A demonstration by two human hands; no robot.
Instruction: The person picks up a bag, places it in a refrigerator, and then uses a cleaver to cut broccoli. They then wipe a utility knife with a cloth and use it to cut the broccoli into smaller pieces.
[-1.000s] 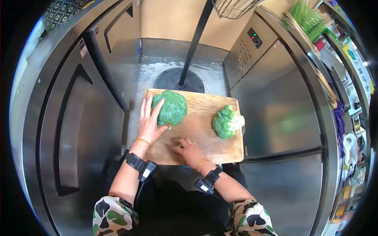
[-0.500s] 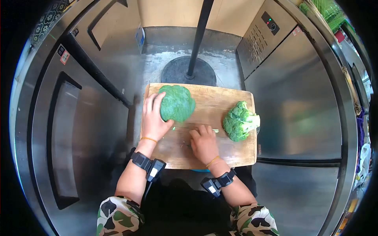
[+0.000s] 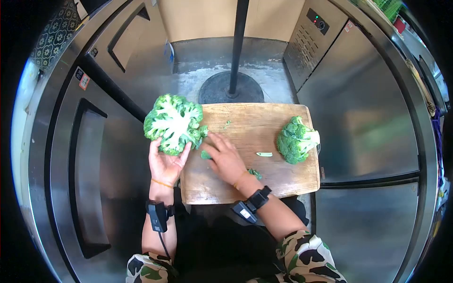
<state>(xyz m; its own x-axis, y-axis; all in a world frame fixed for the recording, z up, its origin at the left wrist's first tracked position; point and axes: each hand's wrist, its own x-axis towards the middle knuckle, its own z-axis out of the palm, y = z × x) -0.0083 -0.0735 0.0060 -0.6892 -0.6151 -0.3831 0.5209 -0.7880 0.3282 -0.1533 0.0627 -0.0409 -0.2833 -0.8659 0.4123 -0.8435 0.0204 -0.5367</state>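
Clock directions are read from the middle of the board, with twelve away from the person. The person's left hand [image 3: 165, 165], at nine, palm up, grasps a broad green broccoli head [image 3: 174, 123] with its pale, branching cut underside showing; it is lifted at ten, over the board's left edge. A small dark-green leafy scrap [image 3: 205, 154] is at nine, by the thumb of the right hand [image 3: 227, 161]. That hand's fingers reach towards the head's right edge; I cannot tell whether they touch it or pinch the scrap. Tiny green crumbs [image 3: 227, 124] lie at eleven. At six, a curled green leaf piece [image 3: 255, 173] is partly covered by the right wrist, and the right forearm crosses the near edge. A pale-green stem slice [image 3: 264, 154] lies near the middle towards three; further out, a smaller green broccoli with a thick whitish stem [image 3: 297, 140] lies on its side.

The surface is a rectangular light-brown wooden board [image 3: 283, 184]. Around it are a brushed-steel cabinet [image 3: 127, 188] at nine, a black upright pole [image 3: 238, 42] on a round dark base [image 3: 230, 88] at twelve, and a steel cabinet with a control panel [image 3: 363, 113] at two.
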